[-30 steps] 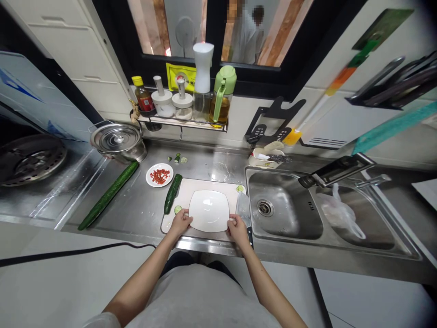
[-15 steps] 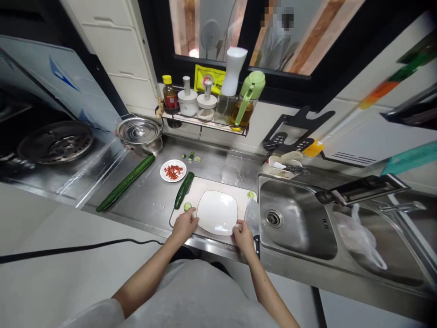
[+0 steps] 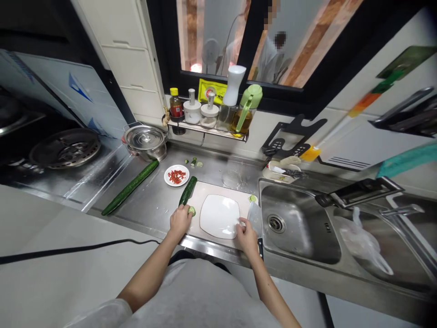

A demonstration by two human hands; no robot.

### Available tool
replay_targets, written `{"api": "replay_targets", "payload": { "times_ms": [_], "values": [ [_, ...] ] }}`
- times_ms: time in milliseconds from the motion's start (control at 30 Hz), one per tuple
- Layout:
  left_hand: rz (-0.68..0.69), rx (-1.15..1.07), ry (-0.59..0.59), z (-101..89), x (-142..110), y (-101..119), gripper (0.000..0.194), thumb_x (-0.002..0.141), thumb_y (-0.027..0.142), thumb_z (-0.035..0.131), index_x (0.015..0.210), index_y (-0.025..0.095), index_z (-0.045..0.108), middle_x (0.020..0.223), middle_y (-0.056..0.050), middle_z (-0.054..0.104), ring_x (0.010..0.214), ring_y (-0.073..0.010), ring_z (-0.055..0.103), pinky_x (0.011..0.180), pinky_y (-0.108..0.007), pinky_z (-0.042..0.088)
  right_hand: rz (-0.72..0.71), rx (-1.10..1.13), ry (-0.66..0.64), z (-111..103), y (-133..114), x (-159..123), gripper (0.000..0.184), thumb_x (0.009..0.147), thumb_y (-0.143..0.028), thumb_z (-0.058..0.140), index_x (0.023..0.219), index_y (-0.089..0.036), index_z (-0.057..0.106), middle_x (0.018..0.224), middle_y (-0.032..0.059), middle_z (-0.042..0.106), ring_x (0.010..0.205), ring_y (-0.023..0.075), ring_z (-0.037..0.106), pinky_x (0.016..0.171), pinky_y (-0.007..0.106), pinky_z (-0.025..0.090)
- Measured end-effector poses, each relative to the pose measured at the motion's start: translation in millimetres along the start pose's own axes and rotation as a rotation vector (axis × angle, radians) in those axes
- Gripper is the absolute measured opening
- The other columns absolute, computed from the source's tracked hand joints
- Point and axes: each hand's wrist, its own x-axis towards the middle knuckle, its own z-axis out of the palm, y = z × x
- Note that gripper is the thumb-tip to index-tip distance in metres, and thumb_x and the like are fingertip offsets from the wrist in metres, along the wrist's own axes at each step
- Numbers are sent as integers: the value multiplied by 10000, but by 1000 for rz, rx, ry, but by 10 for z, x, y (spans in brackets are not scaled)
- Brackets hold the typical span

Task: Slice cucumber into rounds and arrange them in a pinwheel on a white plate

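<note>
A white squarish plate (image 3: pixel 219 217) lies on the pale cutting board (image 3: pixel 196 229). At its right edge, my right hand (image 3: pixel 247 237) has curled fingers, thumb and fingertips on the rim. My left hand (image 3: pixel 180 222) is left of the plate, its fingertips closed at a cucumber slice (image 3: pixel 191 211). That hand also covers the near end of a short cucumber (image 3: pixel 188 190), which rests across the board's left edge; contact there is hidden. Close to my right hand lies a kitchen knife (image 3: pixel 254 214), blade pointing away. Thin cucumber slices (image 3: pixel 252 198) sit at the board's far right corner.
Left on the steel counter are a long cucumber (image 3: pixel 130 187) and a small plate of chopped red pieces (image 3: pixel 176 176). Cucumber scraps (image 3: pixel 194 162) lie farther back. A lidded pot (image 3: pixel 145 141) stands near the stove, the sink (image 3: pixel 300 223) is right, and a seasoning rack (image 3: pixel 208 127) hangs behind.
My left hand has left the plate's left edge and moved left to the cucumber slice and short cucumber. My right hand stays at the plate's right edge. The view has shifted slightly.
</note>
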Motion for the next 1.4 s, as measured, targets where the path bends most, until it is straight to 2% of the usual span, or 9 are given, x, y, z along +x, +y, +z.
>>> {"api": "replay_targets", "payload": {
  "times_ms": [400,833,1067,1233,1400],
  "values": [
    [50,-30,18,102,46,-33,263,902,299,459,1070,211,641,1035,-74,634,895,-179,605,732,-258,382,-39,72,9,-14,2,-57,431,794,-386,376,1074,-154,606,517,-39,478,553,182,524,560,256,350],
    [74,-108,-20,120,124,-20,206,873,248,493,1008,191,638,986,-75,681,925,-185,624,777,-247,380,-43,129,30,94,-3,-81,420,783,-367,382,1054,-154,622,529,-29,512,541,175,525,562,250,362],
    [102,-152,86,174,128,-7,120,871,201,488,896,192,605,971,-50,630,864,-158,600,734,-244,372,-60,140,7,145,-49,-75,405,793,-381,381,1030,-162,625,544,-20,532,553,184,534,555,259,355],
    [75,-113,91,149,82,33,101,876,202,495,869,203,596,957,-33,615,901,-170,564,714,-253,359,-70,149,-20,147,-128,-94,385,800,-372,386,1031,-175,622,558,-18,545,581,189,549,569,260,361],
    [71,-97,81,130,51,16,187,911,218,443,922,207,629,975,-45,616,919,-175,554,724,-259,364,-73,152,-41,126,-196,-117,364,809,-356,390,1026,-180,623,572,-15,549,598,185,550,581,255,363]
  ]
}}
